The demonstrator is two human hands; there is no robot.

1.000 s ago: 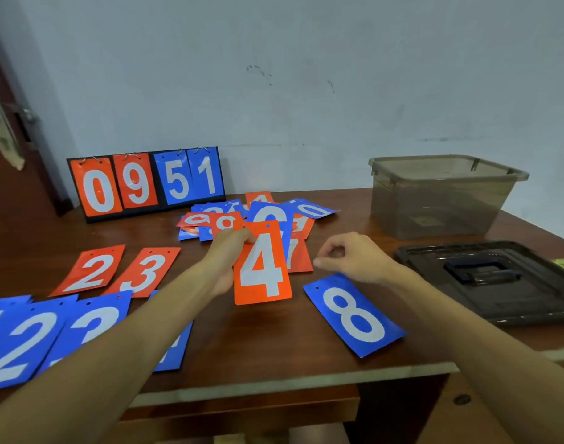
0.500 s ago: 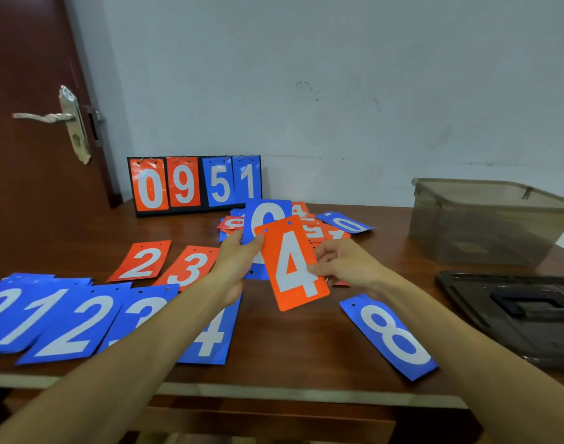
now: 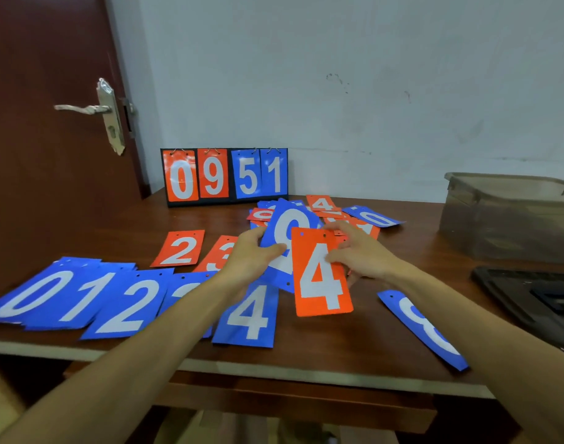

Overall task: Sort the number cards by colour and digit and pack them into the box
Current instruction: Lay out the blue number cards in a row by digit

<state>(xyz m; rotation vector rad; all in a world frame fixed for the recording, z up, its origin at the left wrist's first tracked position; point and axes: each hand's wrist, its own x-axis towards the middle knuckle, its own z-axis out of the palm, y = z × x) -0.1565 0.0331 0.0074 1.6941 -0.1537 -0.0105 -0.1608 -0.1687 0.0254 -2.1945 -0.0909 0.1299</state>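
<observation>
On the brown table [image 3: 322,350] the sorted rows sit front-left, blue row [image 3: 82,299] overlapping at the near edge and orange 2 [image 3: 180,248] and 3 behind; the box [image 3: 511,216] stands empty-looking far right, well apart from the unsorted pile [image 3: 338,213]. Left hand [image 3: 248,254] pinches a blue card [image 3: 290,229], thumb on its face; right hand [image 3: 360,251] pinches the orange 4 card [image 3: 320,274] by its right edge, fingers curled. Risks: the two overlapping cards snag or the 4 slips from the edge grip; blue 8 [image 3: 421,328] overhangs the near edge and a forearm could knock it off.
</observation>
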